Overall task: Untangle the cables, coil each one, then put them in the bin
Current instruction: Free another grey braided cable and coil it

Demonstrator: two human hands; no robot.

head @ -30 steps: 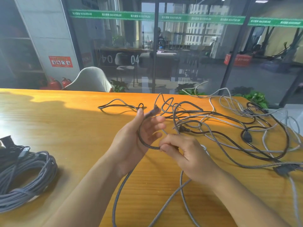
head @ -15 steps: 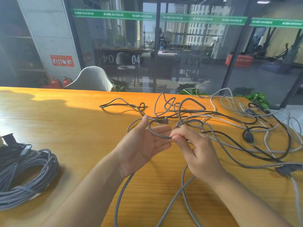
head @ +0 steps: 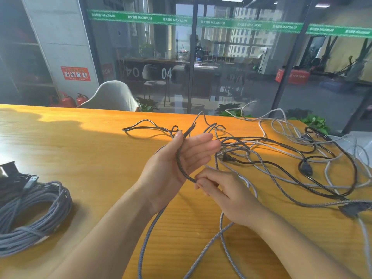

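Observation:
My left hand is raised palm up over the table, fingers straight. Its thumb pinches a dark grey braided cable against the palm, and the cable's plug end sticks up past the thumb. The cable curves down across the palm into my right hand, whose curled fingers pinch it just below the left palm. The rest of this cable hangs down toward me. To the right lies a tangle of black cable and light grey braided cables. No bin is in view.
A coiled grey cable lies at the left of the orange wooden table, with a black object behind it at the frame edge. A dark connector sits at the right. Glass wall and a chair stand beyond the far edge.
My left hand has lifted the plug end up under its thumb. My right hand has slid down the cable toward me, drawing a curve across the left palm.

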